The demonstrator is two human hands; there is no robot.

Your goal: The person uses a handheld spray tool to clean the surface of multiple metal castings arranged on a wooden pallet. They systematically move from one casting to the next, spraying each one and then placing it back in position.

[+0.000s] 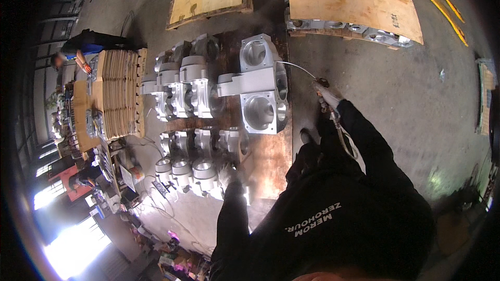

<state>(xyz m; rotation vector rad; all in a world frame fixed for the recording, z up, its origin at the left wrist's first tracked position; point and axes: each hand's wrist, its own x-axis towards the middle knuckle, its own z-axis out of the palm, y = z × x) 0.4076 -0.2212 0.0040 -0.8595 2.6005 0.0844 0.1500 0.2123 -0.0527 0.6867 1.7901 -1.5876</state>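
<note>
Castings (194, 70) in two groups on a board (273, 161)
On the board, the far group (167, 75) stands behind the near group (203, 169), a single casting (255, 82) right of the far group. The left hand (227, 174) is at the near group's right end, the right hand (328, 95) right of the single casting. Two panels (354, 0) lie behind the board; a cardboard stack (122, 93) stands left.
</note>
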